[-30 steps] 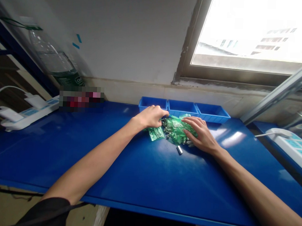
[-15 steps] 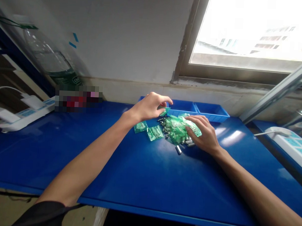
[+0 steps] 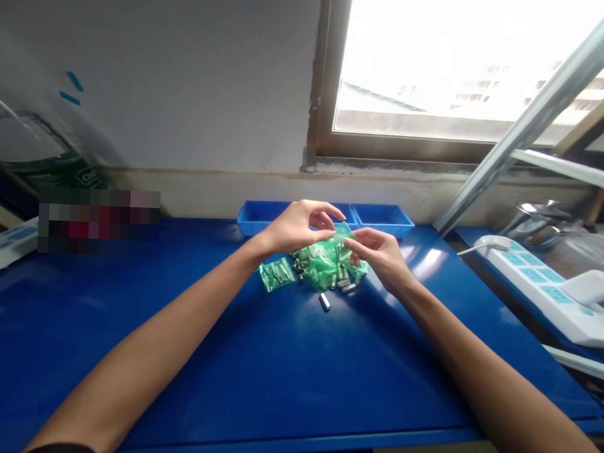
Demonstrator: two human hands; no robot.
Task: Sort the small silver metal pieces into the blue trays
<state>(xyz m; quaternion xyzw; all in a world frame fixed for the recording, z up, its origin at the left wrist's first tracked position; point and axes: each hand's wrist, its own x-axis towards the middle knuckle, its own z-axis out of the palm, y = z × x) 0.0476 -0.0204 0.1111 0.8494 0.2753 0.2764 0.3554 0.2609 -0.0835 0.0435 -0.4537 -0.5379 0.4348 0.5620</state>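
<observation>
Blue tabletop (image 3: 275, 372) | green bag (image 3: 344, 230): between hands, pinched by right hand (image 3: 379, 254); left hand (image 3: 299, 226) at its edge, grip unclear | green-bag pile (image 3: 320, 262), metal pieces (image 3: 348, 287): beneath both hands | green packet (image 3: 277, 275): near side of left hand | blue bins (image 3: 399, 229): beyond hands

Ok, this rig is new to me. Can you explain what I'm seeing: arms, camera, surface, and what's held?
There is no machine: these are a person's bare hands, seen by one camera worn on the head, looking forward and down. On the blue tabletop lies a heap of green plastic and small metal parts. A green packet lies to the left of the heap, and a single metal piece in front of it. Blue bins stand behind, and a white power strip is off to the right. The right hand pinches a green bag above the heap; the left hand has its thumb close to the bag, though whether it grips is unclear.
</observation>
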